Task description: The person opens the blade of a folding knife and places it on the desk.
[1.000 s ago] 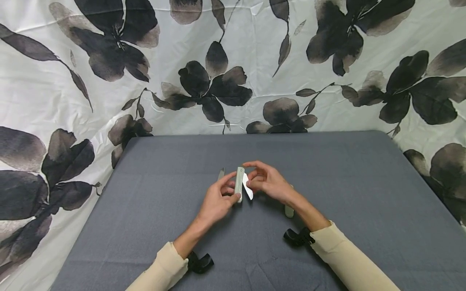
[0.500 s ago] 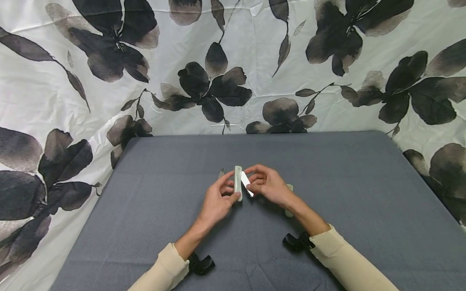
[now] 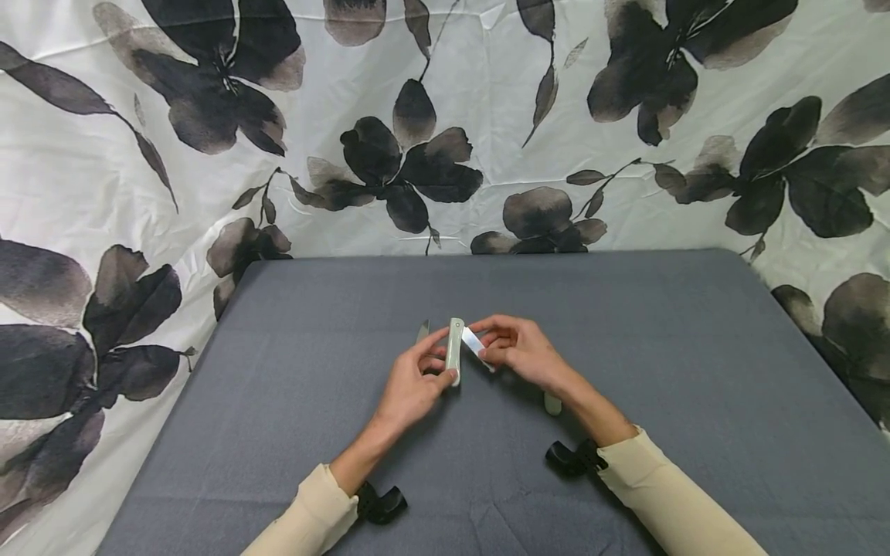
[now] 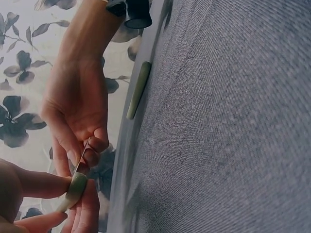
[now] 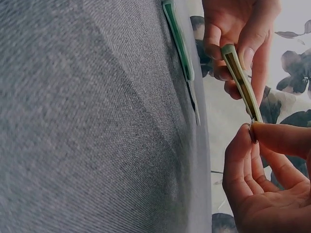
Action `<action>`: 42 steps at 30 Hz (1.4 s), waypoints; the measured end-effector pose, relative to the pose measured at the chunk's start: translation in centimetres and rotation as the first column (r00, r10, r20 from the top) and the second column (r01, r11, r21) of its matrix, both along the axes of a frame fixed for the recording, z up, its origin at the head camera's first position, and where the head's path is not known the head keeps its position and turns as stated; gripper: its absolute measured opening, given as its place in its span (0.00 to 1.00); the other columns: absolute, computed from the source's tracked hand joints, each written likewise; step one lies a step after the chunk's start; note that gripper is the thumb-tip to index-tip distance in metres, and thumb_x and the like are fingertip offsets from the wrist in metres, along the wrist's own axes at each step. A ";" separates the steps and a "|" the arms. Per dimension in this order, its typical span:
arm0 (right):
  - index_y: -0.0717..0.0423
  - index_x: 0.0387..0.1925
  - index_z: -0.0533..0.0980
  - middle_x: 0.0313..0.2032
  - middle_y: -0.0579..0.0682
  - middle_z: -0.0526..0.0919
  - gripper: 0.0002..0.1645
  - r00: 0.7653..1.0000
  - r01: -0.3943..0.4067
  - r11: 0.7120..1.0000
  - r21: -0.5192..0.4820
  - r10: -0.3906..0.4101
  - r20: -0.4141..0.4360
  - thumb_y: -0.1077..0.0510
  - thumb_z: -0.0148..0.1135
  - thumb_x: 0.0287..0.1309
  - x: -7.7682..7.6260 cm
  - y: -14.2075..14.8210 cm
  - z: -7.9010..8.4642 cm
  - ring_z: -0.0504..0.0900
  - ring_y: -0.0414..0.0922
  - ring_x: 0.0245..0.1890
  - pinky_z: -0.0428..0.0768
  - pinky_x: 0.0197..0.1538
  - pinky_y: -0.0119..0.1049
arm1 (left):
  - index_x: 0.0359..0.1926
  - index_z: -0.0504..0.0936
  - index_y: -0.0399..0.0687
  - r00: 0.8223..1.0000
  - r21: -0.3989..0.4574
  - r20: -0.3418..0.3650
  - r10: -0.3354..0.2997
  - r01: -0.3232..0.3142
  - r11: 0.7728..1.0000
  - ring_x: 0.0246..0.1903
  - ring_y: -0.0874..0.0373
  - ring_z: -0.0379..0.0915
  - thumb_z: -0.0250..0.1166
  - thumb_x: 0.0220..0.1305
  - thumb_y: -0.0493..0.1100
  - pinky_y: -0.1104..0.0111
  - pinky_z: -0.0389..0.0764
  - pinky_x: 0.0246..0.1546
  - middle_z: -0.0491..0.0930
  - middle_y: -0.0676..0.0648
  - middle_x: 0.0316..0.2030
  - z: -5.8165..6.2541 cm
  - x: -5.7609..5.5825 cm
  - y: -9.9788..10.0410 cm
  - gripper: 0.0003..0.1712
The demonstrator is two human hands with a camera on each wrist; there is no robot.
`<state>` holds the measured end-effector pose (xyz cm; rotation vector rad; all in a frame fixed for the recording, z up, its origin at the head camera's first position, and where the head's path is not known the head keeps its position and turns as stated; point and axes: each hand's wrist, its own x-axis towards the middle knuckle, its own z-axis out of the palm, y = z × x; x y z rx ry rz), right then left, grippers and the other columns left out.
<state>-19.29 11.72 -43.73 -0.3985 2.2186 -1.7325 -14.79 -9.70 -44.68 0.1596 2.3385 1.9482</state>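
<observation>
A folding knife with a pale green handle (image 3: 454, 352) is held above the table in the head view, its blade (image 3: 475, 344) swung partly out to the right. My left hand (image 3: 412, 388) grips the handle between thumb and fingers. With thumb and fingers my right hand (image 3: 523, 351) pinches the blade near its free end. The slot along the handle (image 5: 241, 80) shows in the right wrist view. Behind my left hand lies a second knife, its bare blade (image 3: 423, 330) showing. A third pale green handle (image 3: 552, 404) lies partly hidden under my right forearm; no blade shows on it.
A grey cloth-covered table (image 3: 313, 309) spreads under both hands. Behind it hangs a white sheet (image 3: 487, 93) with dark flowers. Black wrist mounts (image 3: 381, 505) stick out at both sleeves.
The blade has swung farther out from the handle, its free end moving right and slightly up. My right hand has shifted a little right with it. My left hand stays nearly still.
</observation>
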 end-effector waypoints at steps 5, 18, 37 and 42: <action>0.60 0.61 0.80 0.42 0.61 0.85 0.24 1.000 -0.004 1.000 0.024 0.005 -0.014 0.68 0.65 0.62 0.0 0.2 0.0 0.85 0.47 0.34 0.84 0.38 0.41 | 0.73 0.74 0.47 1.000 -0.007 -0.005 -0.020 0.020 1.000 0.37 0.58 0.83 0.68 0.61 0.27 0.74 0.78 0.29 0.82 0.36 0.52 -0.2 0.1 -0.1 0.38; 0.63 0.60 0.81 0.40 0.60 0.85 0.24 0.998 -0.013 0.998 0.064 0.016 -0.052 0.70 0.63 0.62 0.1 0.7 0.1 0.82 0.41 0.31 0.83 0.36 0.38 | 0.73 0.74 0.51 0.998 -0.066 -0.008 -0.068 0.068 0.996 0.37 0.59 0.82 0.68 0.63 0.29 0.74 0.76 0.28 0.83 0.39 0.50 0.0 0.5 -0.7 0.38; 0.61 0.57 0.84 0.39 0.60 0.85 0.20 0.993 -0.014 0.988 0.151 0.031 -0.110 0.67 0.64 0.63 0.8 1.0 0.1 0.79 0.42 0.32 0.80 0.36 0.38 | 0.72 0.76 0.48 0.995 -0.061 0.014 -0.099 0.099 0.993 0.37 0.57 0.79 0.67 0.61 0.26 0.73 0.75 0.27 0.81 0.36 0.51 -0.2 1.3 -1.7 0.38; 0.58 0.55 0.85 0.39 0.57 0.86 0.19 0.991 -0.010 0.986 0.167 0.032 -0.127 0.66 0.65 0.64 0.5 1.2 0.2 0.80 0.43 0.34 0.79 0.37 0.37 | 0.72 0.76 0.47 0.995 -0.054 0.009 -0.102 0.102 0.993 0.37 0.57 0.78 0.67 0.61 0.25 0.74 0.74 0.27 0.80 0.36 0.51 -0.3 1.2 -1.6 0.38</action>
